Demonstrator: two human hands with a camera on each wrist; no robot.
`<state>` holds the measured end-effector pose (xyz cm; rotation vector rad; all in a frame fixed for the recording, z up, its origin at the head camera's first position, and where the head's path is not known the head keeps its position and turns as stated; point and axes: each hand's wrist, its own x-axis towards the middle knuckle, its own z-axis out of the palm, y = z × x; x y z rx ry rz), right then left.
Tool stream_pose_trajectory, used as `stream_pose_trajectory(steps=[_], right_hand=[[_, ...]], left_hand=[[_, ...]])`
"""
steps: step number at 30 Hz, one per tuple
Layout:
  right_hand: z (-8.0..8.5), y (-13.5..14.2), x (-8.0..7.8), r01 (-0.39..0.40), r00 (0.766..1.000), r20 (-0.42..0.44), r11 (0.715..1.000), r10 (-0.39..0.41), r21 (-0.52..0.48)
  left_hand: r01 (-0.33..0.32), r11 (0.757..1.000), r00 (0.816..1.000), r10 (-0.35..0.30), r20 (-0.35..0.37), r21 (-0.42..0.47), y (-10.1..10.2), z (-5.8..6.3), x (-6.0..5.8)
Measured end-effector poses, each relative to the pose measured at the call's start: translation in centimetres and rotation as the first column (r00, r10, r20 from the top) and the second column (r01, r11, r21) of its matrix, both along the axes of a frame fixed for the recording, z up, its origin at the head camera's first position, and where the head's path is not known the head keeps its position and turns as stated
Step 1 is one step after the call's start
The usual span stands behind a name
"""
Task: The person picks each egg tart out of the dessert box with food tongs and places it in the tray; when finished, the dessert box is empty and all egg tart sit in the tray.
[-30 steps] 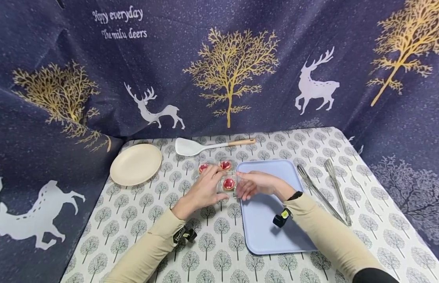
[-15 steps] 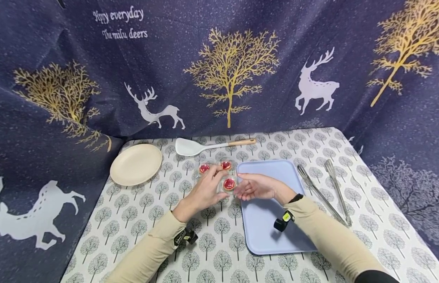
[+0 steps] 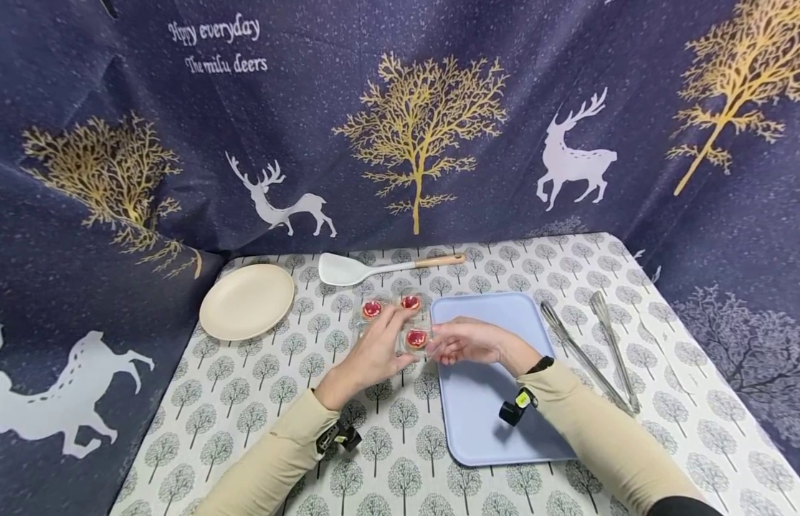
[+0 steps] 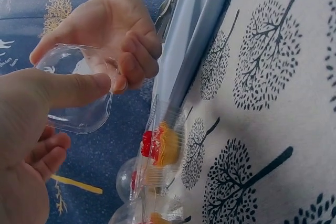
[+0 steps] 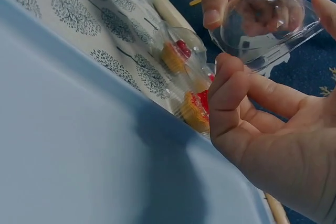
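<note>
A clear domed plastic lid [image 5: 262,24] is raised above several red-topped tarts [image 3: 372,309] in a clear plastic box at the table's middle. My left hand [image 3: 373,349] grips the lid, its thumb lying across the plastic in the left wrist view. From the other side, my right hand [image 3: 469,340] holds the lid's edge with curled fingers. One tart [image 5: 195,109] sits close below the hands, beside the tray rim. Whether the lid is hinged to the box cannot be made out, and my left hand covers part of the box in the head view.
A light blue tray [image 3: 484,423] lies under my right forearm. Farther right are metal tongs [image 3: 616,351] and another metal utensil [image 3: 568,337], perhaps a whisk. A white spatula [image 3: 345,270] with a wooden handle lies at the back, and a cream plate [image 3: 247,301] at the left.
My right hand's fingers have curled in closer at the lid's edge. My left hand has stayed almost in place, and the tarts look unmoved.
</note>
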<state>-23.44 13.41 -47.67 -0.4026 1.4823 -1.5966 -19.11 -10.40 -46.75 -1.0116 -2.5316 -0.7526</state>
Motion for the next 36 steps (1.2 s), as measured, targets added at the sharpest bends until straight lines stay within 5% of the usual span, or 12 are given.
stream_pose_trajectory(steps=[12,25,30,36], right_hand=[[0.3,0.1,0.5,0.005,0.994,-0.108,1.000,-0.008,-0.024],[0.7,0.1,1.0,0.006,0.965,-0.262,1.000,-0.005,0.003],[1.0,-0.1,1.3,0.044,0.931,-0.364,0.997,-0.017,0.066],[0.8,-0.1,1.5,0.103,0.843,-0.538,0.979,0.006,0.173]], left_hand=[[-0.072,0.997,0.954,0.073,0.292,-0.015,0.1,-0.2,0.2],[-0.064,0.998,0.887,0.064,0.457,-0.016,0.1,0.2,0.4],[-0.055,0.998,0.857,0.036,0.514,0.021,-0.1,0.2,0.3],[-0.024,0.999,0.880,0.042,0.474,-0.045,-0.4,0.3,0.0]])
